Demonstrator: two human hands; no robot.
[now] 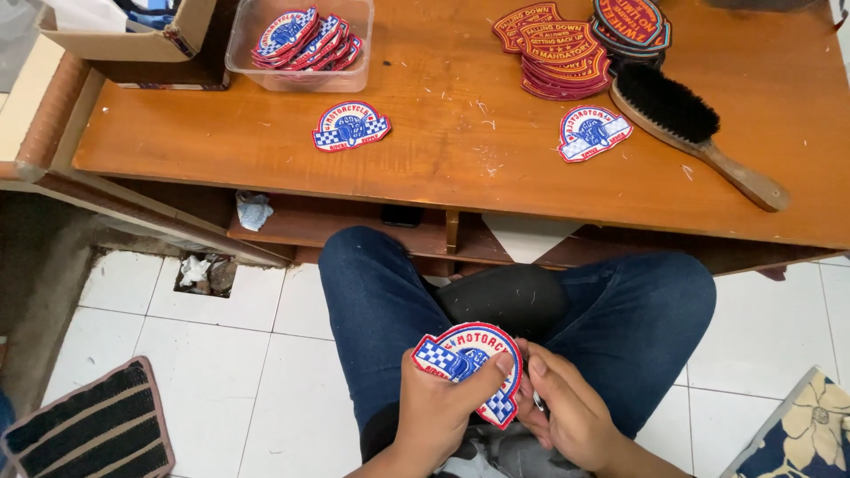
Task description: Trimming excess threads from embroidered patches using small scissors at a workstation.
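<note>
Blue-and-white embroidered patch (469, 363) sits pinched in my left hand (438, 412) above my lap, near the table edge (443, 199); my right hand (571, 412) grips its right rim. Open floor lies left. I count two loose patches (351, 126) on the table, one brush (695, 133).

Both hands are meeting low in the middle of the frame, over the lap. The left hand (436, 409) is curling its fingers inward, thumb pressing up toward the right. The right hand (571, 414) is lying just beside it, fingers bent, thumbs nearly touching.
</note>
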